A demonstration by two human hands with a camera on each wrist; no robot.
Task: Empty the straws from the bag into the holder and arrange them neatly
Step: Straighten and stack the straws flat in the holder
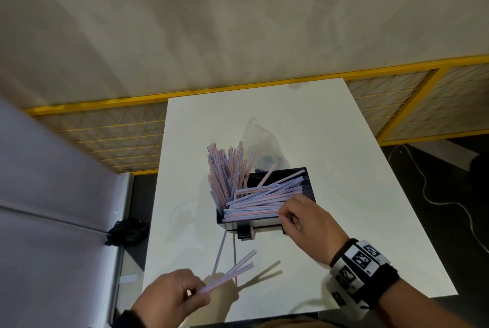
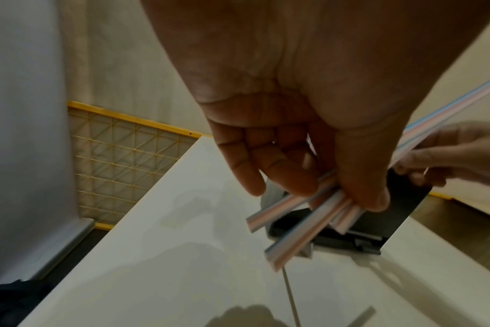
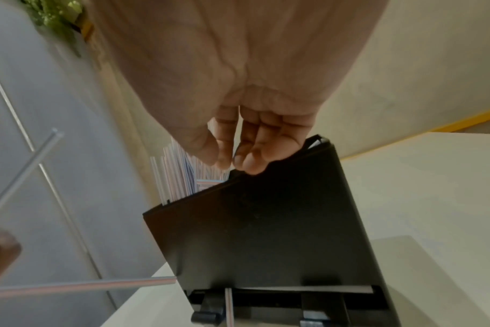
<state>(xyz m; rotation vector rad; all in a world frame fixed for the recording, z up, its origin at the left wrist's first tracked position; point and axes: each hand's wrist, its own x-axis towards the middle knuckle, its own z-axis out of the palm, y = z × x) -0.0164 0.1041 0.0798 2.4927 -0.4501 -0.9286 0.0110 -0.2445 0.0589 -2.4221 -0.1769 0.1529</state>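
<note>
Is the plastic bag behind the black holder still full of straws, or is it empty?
Seemingly empty: the plastic bag looks clear and limp, with no straws visible inside.

We see a white surface (image 1: 344, 169) standing against a pale wall (image 1: 238, 23). Behind it and along both sides runs a yellow-framed mesh fence (image 1: 105, 132), also visible in the left wrist view (image 2: 120, 168). To our left is a grey partition (image 1: 39, 182), and at its foot a crumpled black cloth (image 1: 127, 231) lies on the dark floor (image 1: 449, 208). On the right, a thin white cable (image 1: 436, 200) snakes across that floor.
</note>
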